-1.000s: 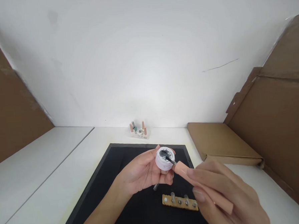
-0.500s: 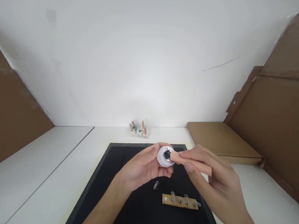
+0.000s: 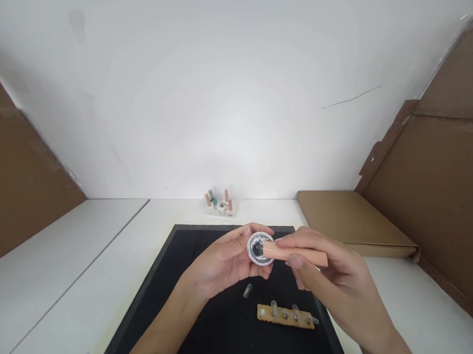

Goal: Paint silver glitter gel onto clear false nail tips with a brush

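Observation:
My left hand (image 3: pixel 228 259) is closed around a small white round jar (image 3: pixel 250 250), its torn silver foil opening tilted toward me. Between the thumb and fingers of my right hand (image 3: pixel 329 272) is a peach nail polish cap (image 3: pixel 294 253), lying nearly level. The narrow front end of the cap is over the jar's mouth; any brush on it is hidden. Below the hands, a loose clear nail tip (image 3: pixel 248 290) lies on the black mat (image 3: pixel 213 331). Near it is a tan strip holder (image 3: pixel 285 317) with several clear nail tips on it.
Several nail polish bottles with peach and grey caps stand in a clear tray (image 3: pixel 222 212) by the white wall. A flat cardboard box (image 3: pixel 349 218) lies at the back right. Brown cardboard panels (image 3: pixel 439 187) rise on both sides.
My right hand has moved slightly left, bringing the cap further over the jar's mouth. The jar has turned so that its opening faces me more. Both hands keep their hold.

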Available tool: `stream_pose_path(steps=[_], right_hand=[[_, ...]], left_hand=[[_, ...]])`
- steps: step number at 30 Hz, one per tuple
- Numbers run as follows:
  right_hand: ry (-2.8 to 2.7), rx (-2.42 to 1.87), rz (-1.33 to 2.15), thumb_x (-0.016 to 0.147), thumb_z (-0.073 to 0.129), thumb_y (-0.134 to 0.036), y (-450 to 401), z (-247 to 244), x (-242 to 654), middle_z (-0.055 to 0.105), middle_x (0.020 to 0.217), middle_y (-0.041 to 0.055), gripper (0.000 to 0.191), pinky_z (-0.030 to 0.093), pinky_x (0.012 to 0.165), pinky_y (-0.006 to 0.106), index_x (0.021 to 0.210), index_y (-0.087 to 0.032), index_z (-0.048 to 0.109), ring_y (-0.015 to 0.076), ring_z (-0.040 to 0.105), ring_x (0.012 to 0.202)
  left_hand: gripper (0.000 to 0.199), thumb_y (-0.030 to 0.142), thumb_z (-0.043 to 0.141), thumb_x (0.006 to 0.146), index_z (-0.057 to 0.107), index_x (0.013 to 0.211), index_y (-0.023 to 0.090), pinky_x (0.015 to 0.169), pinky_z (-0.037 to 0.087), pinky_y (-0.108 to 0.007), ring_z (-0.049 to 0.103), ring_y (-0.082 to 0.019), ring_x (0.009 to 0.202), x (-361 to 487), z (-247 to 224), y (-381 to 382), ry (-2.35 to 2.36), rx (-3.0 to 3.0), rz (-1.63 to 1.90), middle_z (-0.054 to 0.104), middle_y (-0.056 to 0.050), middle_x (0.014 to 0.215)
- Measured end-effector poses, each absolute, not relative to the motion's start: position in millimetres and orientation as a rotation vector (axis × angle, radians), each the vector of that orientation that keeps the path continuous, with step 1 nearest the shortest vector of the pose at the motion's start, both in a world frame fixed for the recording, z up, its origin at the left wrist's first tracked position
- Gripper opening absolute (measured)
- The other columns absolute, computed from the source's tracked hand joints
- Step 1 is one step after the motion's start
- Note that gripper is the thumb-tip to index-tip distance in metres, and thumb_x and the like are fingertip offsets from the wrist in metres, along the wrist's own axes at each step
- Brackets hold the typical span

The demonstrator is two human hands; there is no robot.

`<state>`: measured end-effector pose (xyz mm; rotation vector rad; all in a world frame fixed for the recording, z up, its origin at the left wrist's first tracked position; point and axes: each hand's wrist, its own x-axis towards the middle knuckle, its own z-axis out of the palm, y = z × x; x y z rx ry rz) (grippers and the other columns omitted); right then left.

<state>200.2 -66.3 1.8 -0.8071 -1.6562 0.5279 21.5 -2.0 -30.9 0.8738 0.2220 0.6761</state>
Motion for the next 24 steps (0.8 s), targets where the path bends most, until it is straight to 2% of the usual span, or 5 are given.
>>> stream_pose_path(steps=[3,8,18,24], right_hand=[[-1.649,-0.801,0.589,0.086,0.06,-0.016,-65.5,1.3,201.0,0.059,0.059,-0.0046,0.017,0.041,0.042,0.019,0.091,-0.023,0.074,0.0074,0.051,0.045],[-1.636,-0.773,0.683,0.087,0.059,-0.016,-63.4,-1.2,201.4,0.061,0.065,-0.0046,0.018,0.039,0.041,0.018,0.092,-0.026,0.073,0.0058,0.05,0.047],[-1.597,-0.787,0.805,0.088,0.059,-0.017,-65.7,-3.0,204.5,0.057,0.066,-0.0048,0.018,0.037,0.044,0.017,0.09,-0.029,0.073,0.0048,0.048,0.048],[-1.581,-0.736,0.897,0.091,0.058,-0.02,-63.8,-6.1,205.6,0.061,0.073,-0.0037,0.018,0.041,0.048,0.015,0.093,-0.03,0.072,0.0041,0.049,0.051]], left_hand=[[0.017,0.024,0.061,0.092,0.072,0.101,0.015,0.068,0.05,-0.025,0.067,-0.014,0.07,21.1,-31.7,-1.8,0.235,0.884,0.675,0.069,-0.005,0.081],[0.019,0.03,0.064,0.09,0.073,0.1,0.016,0.066,0.047,-0.025,0.065,-0.015,0.067,21.0,-30.8,-1.9,0.241,0.908,0.671,0.069,-0.005,0.078],[0.029,0.039,0.071,0.084,0.074,0.1,0.015,0.065,0.045,-0.026,0.063,-0.015,0.065,21.2,-31.6,-0.3,0.237,0.923,0.669,0.069,-0.005,0.078],[0.03,0.043,0.069,0.085,0.074,0.1,0.017,0.066,0.044,-0.026,0.062,-0.015,0.066,21.1,-32.3,-0.9,0.248,0.938,0.665,0.067,-0.004,0.079]])
